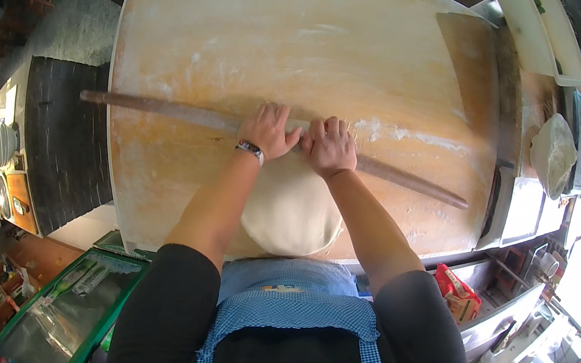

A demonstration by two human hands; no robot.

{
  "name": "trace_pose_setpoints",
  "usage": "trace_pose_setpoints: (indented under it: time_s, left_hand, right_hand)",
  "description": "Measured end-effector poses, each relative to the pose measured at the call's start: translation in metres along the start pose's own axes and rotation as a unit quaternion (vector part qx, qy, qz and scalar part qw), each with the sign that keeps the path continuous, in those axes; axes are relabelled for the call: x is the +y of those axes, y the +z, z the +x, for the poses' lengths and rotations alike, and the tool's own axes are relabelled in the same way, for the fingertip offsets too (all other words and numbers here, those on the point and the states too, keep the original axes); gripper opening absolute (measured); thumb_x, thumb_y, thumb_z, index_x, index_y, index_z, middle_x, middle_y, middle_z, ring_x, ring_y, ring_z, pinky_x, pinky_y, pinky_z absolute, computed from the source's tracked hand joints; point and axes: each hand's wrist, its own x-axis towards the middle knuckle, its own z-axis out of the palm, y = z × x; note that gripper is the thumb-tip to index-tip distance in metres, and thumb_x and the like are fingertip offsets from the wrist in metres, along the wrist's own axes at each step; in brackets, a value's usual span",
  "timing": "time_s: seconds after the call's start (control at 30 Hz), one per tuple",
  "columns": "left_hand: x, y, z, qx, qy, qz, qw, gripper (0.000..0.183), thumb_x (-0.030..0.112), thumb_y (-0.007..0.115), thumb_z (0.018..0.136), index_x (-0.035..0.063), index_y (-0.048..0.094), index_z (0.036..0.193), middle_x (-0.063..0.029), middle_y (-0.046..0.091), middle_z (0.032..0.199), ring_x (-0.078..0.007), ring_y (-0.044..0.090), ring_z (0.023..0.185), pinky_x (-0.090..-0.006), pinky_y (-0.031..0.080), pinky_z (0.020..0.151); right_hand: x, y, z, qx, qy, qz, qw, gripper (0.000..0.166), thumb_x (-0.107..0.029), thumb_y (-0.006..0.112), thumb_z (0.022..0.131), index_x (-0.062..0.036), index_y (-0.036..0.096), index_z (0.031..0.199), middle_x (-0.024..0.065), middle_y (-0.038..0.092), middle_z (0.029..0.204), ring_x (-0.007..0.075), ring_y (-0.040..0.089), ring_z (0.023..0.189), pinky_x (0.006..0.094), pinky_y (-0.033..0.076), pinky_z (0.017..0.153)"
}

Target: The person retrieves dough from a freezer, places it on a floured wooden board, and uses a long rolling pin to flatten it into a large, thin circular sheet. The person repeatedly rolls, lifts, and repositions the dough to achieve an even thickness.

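Note:
A long wooden rolling pin (166, 109) lies crosswise over the far part of a pale, round sheet of dough (291, 212). My left hand (268, 132) rests on the pin left of its middle, fingers pointing away from me. Just to its right, my right hand (330, 147) curls its fingers over the pin. Both hands hide the pin's middle and part of the dough's far edge. Under the dough is a large wooden board (264, 53) dusted with flour, and a white streak of flour (410, 136) lies beyond the pin on the right.
The pin's left end juts past the board's edge, near a black surface (64, 131). At right stand a white bowl (552, 156) and a pale plastic bin (543, 33). A red bag (457, 294) sits in an open drawer near my right elbow. A green-framed glass-topped case (73, 312) is at lower left.

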Motion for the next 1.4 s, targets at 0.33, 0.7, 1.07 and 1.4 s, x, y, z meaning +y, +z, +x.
trace_pose_setpoints:
  time_s: [0.33, 0.7, 1.07, 1.4]
  left_hand:
    - [-0.014, -0.014, 0.065, -0.049, -0.098, 0.010, 0.994, 0.049, 0.051, 0.056, 0.092, 0.0044, 0.060, 0.104, -0.0218, 0.069, 0.088, -0.0360, 0.067, 0.087, -0.0486, 0.054, 0.071]
    - [-0.003, -0.089, -0.161, -0.155, -0.116, 0.016, 0.981, 0.088, 0.069, 0.064, 0.082, 0.0053, 0.043, 0.140, -0.0183, 0.067, 0.102, -0.0376, 0.065, 0.088, -0.0482, 0.052, 0.077]
    - [0.028, -0.034, -0.147, 0.014, -0.101, 0.003, 0.995, 0.062, 0.041, 0.065, 0.086, 0.0052, 0.052, 0.135, -0.0173, 0.056, 0.123, -0.0365, 0.058, 0.109, -0.0480, 0.053, 0.085]
    - [-0.054, -0.118, -0.103, 0.005, 0.005, 0.014, 1.000, 0.033, 0.043, 0.063, 0.092, 0.0110, 0.057, 0.085, -0.0113, 0.062, 0.083, -0.0337, 0.062, 0.079, -0.0473, 0.053, 0.067]
  right_hand:
    - [0.015, 0.008, 0.064, 0.008, 0.017, 0.005, 1.000, 0.024, -0.032, 0.058, 0.088, -0.0075, 0.061, 0.089, 0.0165, 0.066, 0.091, 0.0322, 0.067, 0.086, 0.0437, 0.056, 0.069]
    - [0.038, -0.065, -0.089, -0.141, 0.133, 0.057, 0.979, 0.034, -0.030, 0.052, 0.089, -0.0094, 0.065, 0.112, 0.0144, 0.063, 0.119, 0.0318, 0.057, 0.117, 0.0479, 0.045, 0.100]
    - [0.063, -0.034, -0.082, 0.155, -0.038, -0.040, 0.986, 0.061, -0.031, 0.060, 0.074, -0.0155, 0.060, 0.133, 0.0099, 0.062, 0.114, 0.0303, 0.061, 0.101, 0.0485, 0.047, 0.094]
    - [-0.015, -0.074, -0.007, 0.067, -0.098, 0.003, 0.993, 0.066, -0.033, 0.072, 0.075, -0.0142, 0.055, 0.136, 0.0082, 0.060, 0.109, 0.0285, 0.063, 0.098, 0.0405, 0.057, 0.075]
